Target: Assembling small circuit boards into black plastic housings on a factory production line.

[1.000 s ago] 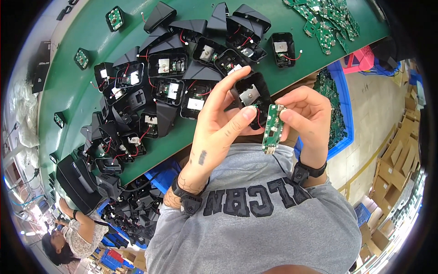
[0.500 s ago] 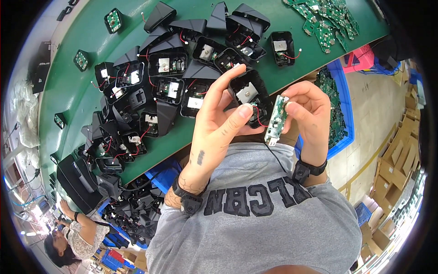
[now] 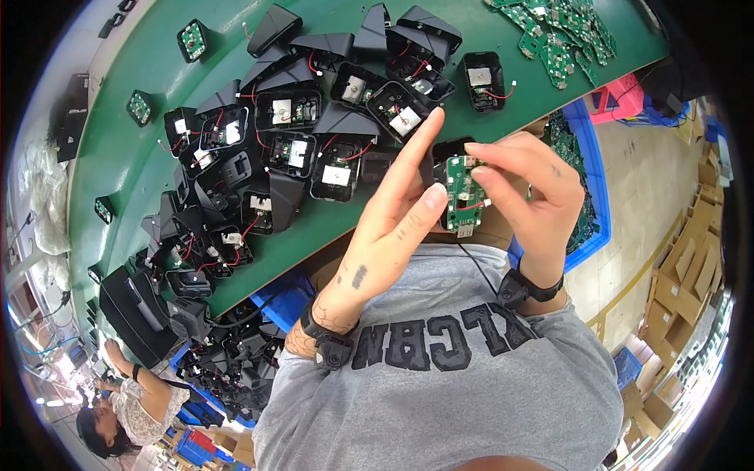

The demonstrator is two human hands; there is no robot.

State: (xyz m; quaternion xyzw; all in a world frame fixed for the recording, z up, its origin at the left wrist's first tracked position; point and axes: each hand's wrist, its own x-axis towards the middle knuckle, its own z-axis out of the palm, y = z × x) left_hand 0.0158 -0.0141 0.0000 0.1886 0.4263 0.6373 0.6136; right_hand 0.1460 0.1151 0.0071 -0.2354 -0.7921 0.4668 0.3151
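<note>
Over the near edge of the table, my left hand [image 3: 397, 231] holds a black plastic housing [image 3: 453, 149] from its left side. The index finger stretches out along it and the thumb rests against the green circuit board [image 3: 462, 188]. My right hand [image 3: 534, 200] pinches this board by its far end between thumb and index finger. The board lies in front of the housing's open face and hides most of its inside. A short red wire with a white plug runs across the board, and a metal connector shows at its near end.
Several black housings [image 3: 336, 174] with metal plates and red wires crowd the green table [image 3: 503, 129]. Circuit boards [image 3: 558, 39] are heaped at the far right. Blue bins [image 3: 601, 200] stand below the table edge. Another person [image 3: 149, 400] works at lower left.
The circuit board has turned from nearly edge-on to face up and moved left over the housing. My left hand and the housing have shifted slightly right.
</note>
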